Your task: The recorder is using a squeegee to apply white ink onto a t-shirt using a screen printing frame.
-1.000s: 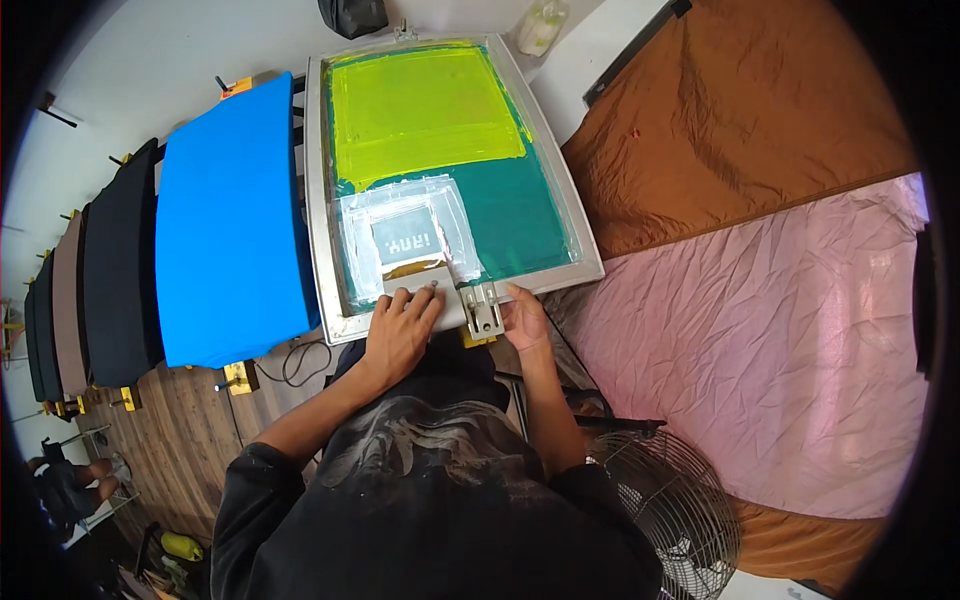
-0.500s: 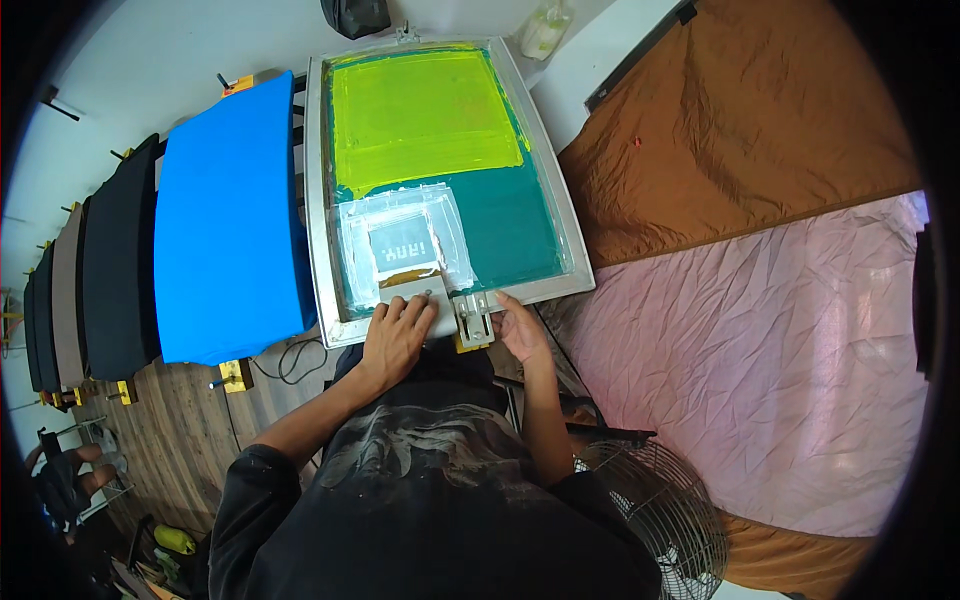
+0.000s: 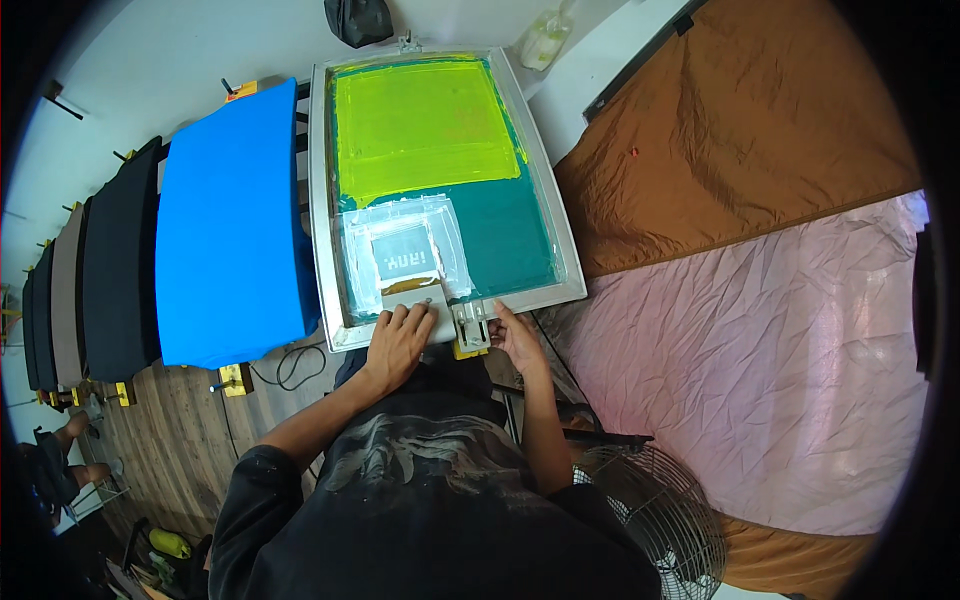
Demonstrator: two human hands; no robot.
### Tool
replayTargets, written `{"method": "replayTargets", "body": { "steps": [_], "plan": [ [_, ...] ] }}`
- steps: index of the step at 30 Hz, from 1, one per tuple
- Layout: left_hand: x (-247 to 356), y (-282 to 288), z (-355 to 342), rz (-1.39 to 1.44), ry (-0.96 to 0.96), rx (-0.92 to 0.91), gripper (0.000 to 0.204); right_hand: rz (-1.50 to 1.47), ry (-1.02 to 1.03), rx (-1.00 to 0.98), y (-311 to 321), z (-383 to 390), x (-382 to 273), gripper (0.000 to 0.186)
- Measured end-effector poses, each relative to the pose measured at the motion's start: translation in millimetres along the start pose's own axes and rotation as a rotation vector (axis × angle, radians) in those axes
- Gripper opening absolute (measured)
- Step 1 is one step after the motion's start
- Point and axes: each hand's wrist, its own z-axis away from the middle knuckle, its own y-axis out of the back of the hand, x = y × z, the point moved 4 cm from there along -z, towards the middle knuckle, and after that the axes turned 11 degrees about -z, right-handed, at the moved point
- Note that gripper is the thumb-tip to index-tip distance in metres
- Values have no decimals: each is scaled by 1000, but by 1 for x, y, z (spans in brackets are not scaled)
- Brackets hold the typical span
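Note:
A screen-printing frame with silver edges holds a teal mesh, carrying a lime-yellow block at the far end and white ink around small lettering at the near left. My left hand curls its fingers over a grey metal plate at the near edge, beside a metal clamp. My right hand grips the frame's near edge just right of that clamp, with thumb on top and the other fingertips partly hidden.
Left stand several fabric-covered platens, blue, black and brown. Right lie brown and pink cloths, above a fan. A black bag and clear bag sit beyond the frame. A person is at the lower left.
The frame's near right corner has shifted left and slightly toward me, with both hands keeping their holds. The view has shifted slightly. The person at lower left has changed position.

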Motion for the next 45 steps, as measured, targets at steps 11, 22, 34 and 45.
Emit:
{"method": "replayTargets", "body": {
  "steps": [11, 22, 34, 45],
  "plan": [
    [-6, 23, 13, 215, 54, -34, 62, 1174, 411, 157, -37, 60, -54, 45],
    [-16, 11, 19, 166, 138, -48, 72, 1915, 796, -359, -167, 61, -10, 69],
    [-49, 20, -26, 214, 222, -170, 28, 1682, 761, -321, -193, 30, -39, 33],
    [-83, 35, -77, 236, 173, -496, 29, 1808, 439, -386, -217, -4, -85, 23]
  ]
}}
